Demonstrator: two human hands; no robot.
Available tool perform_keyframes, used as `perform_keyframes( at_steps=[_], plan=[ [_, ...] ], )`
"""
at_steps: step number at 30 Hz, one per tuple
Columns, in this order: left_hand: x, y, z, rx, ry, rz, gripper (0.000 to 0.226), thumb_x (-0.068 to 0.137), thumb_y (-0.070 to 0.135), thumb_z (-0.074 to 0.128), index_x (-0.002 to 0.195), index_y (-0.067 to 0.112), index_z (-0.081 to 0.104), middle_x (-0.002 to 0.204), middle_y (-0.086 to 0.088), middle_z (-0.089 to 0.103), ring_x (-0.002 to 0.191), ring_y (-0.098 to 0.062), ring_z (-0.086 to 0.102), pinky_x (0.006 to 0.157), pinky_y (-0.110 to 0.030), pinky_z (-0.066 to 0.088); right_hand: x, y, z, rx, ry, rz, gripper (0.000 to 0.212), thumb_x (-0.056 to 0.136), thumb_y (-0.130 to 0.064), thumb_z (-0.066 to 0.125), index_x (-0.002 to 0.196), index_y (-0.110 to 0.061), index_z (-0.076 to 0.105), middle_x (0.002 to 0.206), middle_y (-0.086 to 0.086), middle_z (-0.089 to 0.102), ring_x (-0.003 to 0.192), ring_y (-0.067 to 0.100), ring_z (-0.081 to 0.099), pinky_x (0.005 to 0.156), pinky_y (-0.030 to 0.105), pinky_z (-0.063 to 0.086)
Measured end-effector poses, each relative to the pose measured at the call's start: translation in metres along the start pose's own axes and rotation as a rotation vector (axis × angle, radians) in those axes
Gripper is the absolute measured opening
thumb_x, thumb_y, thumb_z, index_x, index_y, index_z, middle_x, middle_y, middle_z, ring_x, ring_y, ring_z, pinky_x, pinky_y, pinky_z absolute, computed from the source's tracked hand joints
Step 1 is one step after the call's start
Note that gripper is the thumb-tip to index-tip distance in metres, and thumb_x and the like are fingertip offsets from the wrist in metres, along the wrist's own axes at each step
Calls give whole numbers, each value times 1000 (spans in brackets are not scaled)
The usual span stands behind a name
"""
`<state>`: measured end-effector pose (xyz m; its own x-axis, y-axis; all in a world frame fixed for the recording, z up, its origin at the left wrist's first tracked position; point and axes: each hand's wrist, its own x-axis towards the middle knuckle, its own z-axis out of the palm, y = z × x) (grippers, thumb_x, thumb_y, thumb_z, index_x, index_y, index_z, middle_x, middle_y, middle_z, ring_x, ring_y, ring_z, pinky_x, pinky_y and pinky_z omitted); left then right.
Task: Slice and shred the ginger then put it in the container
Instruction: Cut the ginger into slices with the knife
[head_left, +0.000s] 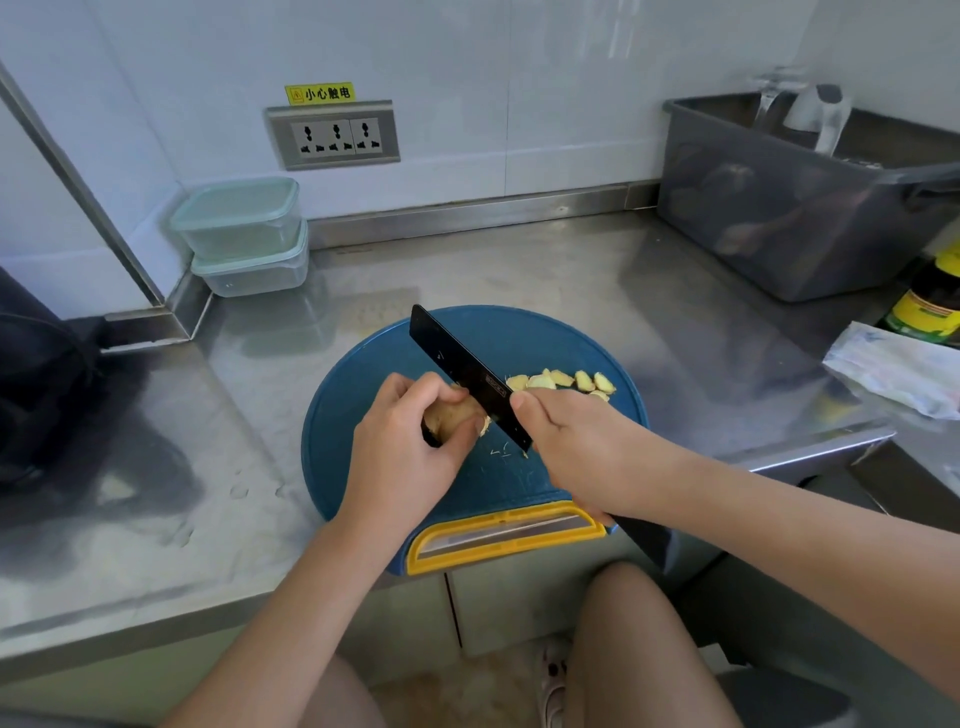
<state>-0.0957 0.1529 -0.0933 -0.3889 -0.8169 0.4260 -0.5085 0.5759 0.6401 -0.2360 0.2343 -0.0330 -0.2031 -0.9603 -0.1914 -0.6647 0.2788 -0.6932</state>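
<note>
Ginger (457, 415): gripped by left hand (410, 441); right hand (566, 441) clenched the knife (462, 371). Slices (563, 382), perhaps six, lay toward board (519, 338)'s right edge; shredding, containers (244, 236) outstanding.

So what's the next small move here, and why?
Probably bring the black flat-bladed knife down for another slice: the left hand grips an uncut lump of yellow ginger beside the blade, and only a few pale slices lie on the round blue cutting board.
</note>
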Motion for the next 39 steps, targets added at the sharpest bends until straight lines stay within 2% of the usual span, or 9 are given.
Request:
perform_keyframes(
  at_steps=[3, 8, 16, 21, 24, 26, 29, 35, 39],
  plan=[
    [0, 2, 0, -6, 8, -18, 19, 76, 31, 73, 91, 23, 64, 86, 5, 52, 76, -6, 52, 60, -14, 38, 3, -6, -5, -14, -24, 64, 37, 104, -29, 19, 99, -9, 50, 65, -1, 39, 43, 7, 37, 32, 14, 31],
    [0, 3, 1, 0, 8, -32, 19, 78, 29, 73, 93, 24, 64, 87, 5, 51, 74, -5, 50, 58, -7, 33, 5, -10, -8, -43, -68, 100, 37, 104, -32, 18, 79, -18, 42, 63, 6, 42, 28, 11, 39, 36, 24, 39],
    [2, 3, 1, 9, 4, -19, 19, 78, 28, 72, 94, 23, 64, 88, 5, 50, 75, -8, 50, 58, -5, 32, 9, -8, -9, 22, -106, 121, 40, 103, -37, 19, 81, -11, 42, 58, 7, 40, 36, 16, 37, 39, 24, 37],
    [1, 0, 2, -5, 14, -5, 18, 79, 28, 73, 93, 22, 63, 89, 4, 52, 77, -8, 52, 62, -13, 39, 15, -6, 6, -31, 0, 35, 23, 103, -21, 19, 92, -15, 38, 69, -7, 32, 57, 2, 30, 50, 16, 29],
    [3, -1, 2, -3, 21, 0, 18, 79, 28, 73, 93, 22, 63, 89, 5, 53, 77, -7, 53, 62, -13, 40, 20, -10, 4, -92, -21, -21, 34, 103, -22, 19, 73, -23, 34, 66, -2, 37, 50, 8, 38, 43, 16, 39],
    [3, -2, 2, 14, 20, 11, 19, 79, 29, 72, 95, 22, 63, 89, 5, 52, 76, -6, 52, 61, -11, 37, 21, -9, 4, -111, -35, -26, 33, 104, -21, 20, 74, -20, 35, 66, 2, 38, 46, 13, 42, 46, 26, 44],
    [1, -1, 1, 18, 15, 3, 21, 79, 30, 72, 97, 23, 63, 91, 4, 52, 77, -7, 51, 62, -10, 39, 18, -5, 9, -64, 35, -5, 23, 103, -21, 20, 92, -15, 40, 69, -7, 34, 56, 2, 35, 53, 15, 32],
    [-1, 1, 1, 21, 17, -8, 23, 77, 29, 73, 97, 23, 63, 90, 4, 52, 76, -6, 50, 60, -8, 34, -6, 6, 0, -108, -75, -11, 36, 104, -33, 19, 80, -18, 41, 63, 4, 43, 31, 8, 42, 36, 27, 40],
    [0, -2, 1, -4, 20, -21, 22, 77, 28, 73, 96, 22, 64, 91, 3, 54, 80, -9, 52, 62, -12, 39, 3, 4, 2, -241, -62, -54, 20, 104, -16, 20, 92, -16, 36, 68, -3, 36, 54, 9, 39, 53, 31, 44]
  ],
)
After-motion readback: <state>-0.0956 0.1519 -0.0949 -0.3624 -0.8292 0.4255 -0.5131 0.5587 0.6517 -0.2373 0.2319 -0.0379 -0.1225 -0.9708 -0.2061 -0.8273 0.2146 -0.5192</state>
